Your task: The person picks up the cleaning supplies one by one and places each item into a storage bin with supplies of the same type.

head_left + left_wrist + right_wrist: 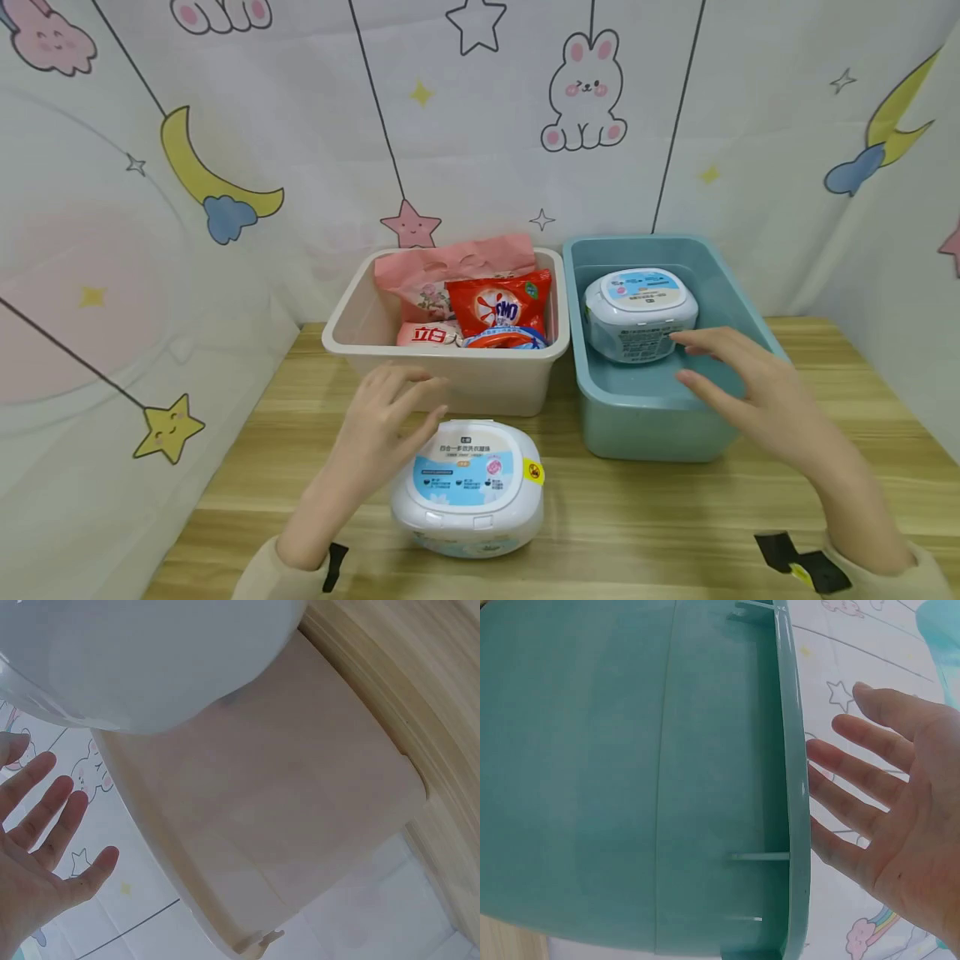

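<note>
A white laundry pod box [468,487] with a blue label and yellow sticker sits on the table, in front of the bins. My left hand [386,425] hovers at its upper left side with loosely bent fingers; in the left wrist view the spread fingers [52,825] hold nothing. My right hand [750,383] is over the right part of the teal bin [652,429], thumb and fingers apart. A second laundry pod box [641,312] stands inside that bin, just left of my right fingertips. In the right wrist view, the fingers [862,769] are spread beside the bin's rim.
Left of the teal bin stands a cream bin [457,379], holding a red detergent bag [498,304], a pink bag [420,287] and other packets. Both bins rest on a wood-grain table [630,533]. A white printed cloth [480,142] hangs behind and at the sides.
</note>
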Demonstrator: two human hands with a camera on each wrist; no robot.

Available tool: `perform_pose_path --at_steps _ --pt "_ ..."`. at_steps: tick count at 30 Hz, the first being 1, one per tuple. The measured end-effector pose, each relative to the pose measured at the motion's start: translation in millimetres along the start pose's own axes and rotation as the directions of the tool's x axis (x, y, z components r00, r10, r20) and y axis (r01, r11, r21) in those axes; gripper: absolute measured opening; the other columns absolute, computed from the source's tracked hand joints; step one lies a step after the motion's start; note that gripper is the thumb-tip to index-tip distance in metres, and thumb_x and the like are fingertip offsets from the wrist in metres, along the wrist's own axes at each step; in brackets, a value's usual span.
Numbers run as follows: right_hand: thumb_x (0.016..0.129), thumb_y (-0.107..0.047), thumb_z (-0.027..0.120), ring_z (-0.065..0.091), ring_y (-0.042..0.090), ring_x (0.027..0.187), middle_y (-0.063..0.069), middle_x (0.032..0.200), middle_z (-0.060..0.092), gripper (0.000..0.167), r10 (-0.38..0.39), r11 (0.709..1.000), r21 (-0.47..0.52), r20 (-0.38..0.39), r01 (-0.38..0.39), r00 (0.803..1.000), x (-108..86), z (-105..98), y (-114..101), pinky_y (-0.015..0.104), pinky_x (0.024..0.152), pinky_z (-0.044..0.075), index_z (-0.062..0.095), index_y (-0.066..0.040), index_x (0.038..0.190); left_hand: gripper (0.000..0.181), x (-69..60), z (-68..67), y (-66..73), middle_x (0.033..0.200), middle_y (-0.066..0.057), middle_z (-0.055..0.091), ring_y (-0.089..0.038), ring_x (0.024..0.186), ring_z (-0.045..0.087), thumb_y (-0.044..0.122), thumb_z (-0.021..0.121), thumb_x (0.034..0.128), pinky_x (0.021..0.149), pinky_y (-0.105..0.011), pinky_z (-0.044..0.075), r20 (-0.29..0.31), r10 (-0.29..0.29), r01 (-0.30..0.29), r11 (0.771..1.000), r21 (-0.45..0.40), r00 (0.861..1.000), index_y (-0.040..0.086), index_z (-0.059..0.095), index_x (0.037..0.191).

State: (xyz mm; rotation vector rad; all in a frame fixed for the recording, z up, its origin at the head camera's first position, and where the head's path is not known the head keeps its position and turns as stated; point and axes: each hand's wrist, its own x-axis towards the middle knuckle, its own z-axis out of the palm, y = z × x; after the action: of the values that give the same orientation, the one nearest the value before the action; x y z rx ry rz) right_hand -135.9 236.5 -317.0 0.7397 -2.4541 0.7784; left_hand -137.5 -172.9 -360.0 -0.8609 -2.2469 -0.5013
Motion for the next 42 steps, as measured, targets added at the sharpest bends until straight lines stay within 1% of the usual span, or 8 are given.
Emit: perform_pose_path --at_steps 3,7,10,13,22,27,34,42 --pt "0.082 -0.004 0.073 0.044 -0.014 0.113 -0.007 0.122 0.060 0.052 0.022 1.000 0.003 -0.008 -0.022 1.000 -4.9 -4 2 -0.001 0.093 0.028 0.058 -0.018 0.130 0.029 -0.6 -0.3 4.3 0.110 -0.004 0.064 -0.023 0.107 0.057 0.022 0.070 0.0856 0.098 -0.047 0.043 0.041 -0.014 0.015 1.000 -0.023 0.999 0.017 0.066 0.113" --pt "0.080 -0.003 0.074 0.045 -0.015 0.112 -0.020 0.121 0.055 0.054 0.040 0.999 0.006 -0.044 -0.040 0.998 -11.3 -7 5 -0.002 0.093 0.028 0.058 -0.019 0.129 0.027 -1.4 -0.2 9.1 0.112 -0.003 0.063 -0.021 0.107 0.056 0.027 0.066 0.0896 0.099 -0.044 0.043 0.074 -0.012 0.014 0.999 -0.034 0.997 0.017 0.066 0.115" --pt "0.079 0.000 0.074 0.045 -0.015 0.112 -0.027 0.120 0.052 0.055 0.035 0.999 0.016 -0.080 -0.034 0.996 -15.1 -8 6 -0.001 0.094 0.029 0.059 -0.018 0.129 0.027 -2.3 0.3 12.6 0.113 -0.003 0.063 -0.021 0.108 0.056 0.028 0.066 0.0901 0.099 -0.044 0.043 0.091 -0.008 0.011 0.999 -0.035 0.996 0.016 0.066 0.115" --pt "0.078 0.002 0.073 0.046 -0.015 0.113 -0.029 0.119 0.051 0.056 0.031 0.999 0.015 -0.107 -0.029 0.994 -17.7 -9 7 -0.002 0.094 0.030 0.060 -0.017 0.129 0.028 -3.3 1.1 15.7 0.114 -0.003 0.063 -0.021 0.109 0.056 0.028 0.067 0.0893 0.100 -0.044 0.043 0.108 -0.003 0.007 0.999 -0.031 0.994 0.016 0.066 0.115" --pt "0.080 0.004 0.071 0.046 -0.016 0.110 -0.031 0.119 0.051 0.052 0.075 0.997 0.039 -0.160 -0.070 0.984 -24.9 -10 12 -0.001 0.091 0.031 0.061 -0.014 0.128 0.034 -4.5 4.5 23.5 0.114 -0.002 0.063 -0.020 0.109 0.057 0.024 0.072 0.0836 0.099 -0.044 0.045 0.123 0.022 -0.018 0.999 -0.033 0.992 0.017 0.066 0.116" --pt "0.081 0.006 0.069 0.047 -0.016 0.108 -0.030 0.123 0.051 0.049 0.091 0.995 0.053 -0.201 -0.082 0.975 -28.0 -11 14 0.000 0.091 0.032 0.062 -0.010 0.127 0.035 -4.7 5.6 27.0 0.114 0.000 0.063 -0.019 0.109 0.057 0.023 0.074 0.0822 0.099 -0.045 0.045 0.139 0.020 -0.014 0.999 -0.043 0.990 0.018 0.066 0.116" --pt "0.082 0.006 0.068 0.050 -0.015 0.106 -0.028 0.122 0.054 0.046 0.130 0.989 0.091 -0.223 -0.113 0.966 -30.1 -13 15 0.001 0.090 0.033 0.062 -0.008 0.126 0.036 -5.0 6.0 30.7 0.115 0.002 0.062 -0.016 0.109 0.056 0.025 0.072 0.0842 0.101 -0.044 0.044 0.156 0.030 -0.022 0.999 -0.048 0.987 0.020 0.065 0.119" --pt "0.083 0.004 0.069 0.050 -0.017 0.104 -0.029 0.121 0.054 0.044 0.147 0.988 0.084 -0.239 -0.130 0.960 -34.2 -12 17 0.000 0.089 0.034 0.063 -0.008 0.125 0.030 -6.7 7.1 33.1 0.113 0.001 0.062 -0.016 0.107 0.056 0.029 0.066 0.0897 0.100 -0.044 0.044 0.140 0.059 -0.052 0.997 -0.054 0.988 0.018 0.065 0.118"
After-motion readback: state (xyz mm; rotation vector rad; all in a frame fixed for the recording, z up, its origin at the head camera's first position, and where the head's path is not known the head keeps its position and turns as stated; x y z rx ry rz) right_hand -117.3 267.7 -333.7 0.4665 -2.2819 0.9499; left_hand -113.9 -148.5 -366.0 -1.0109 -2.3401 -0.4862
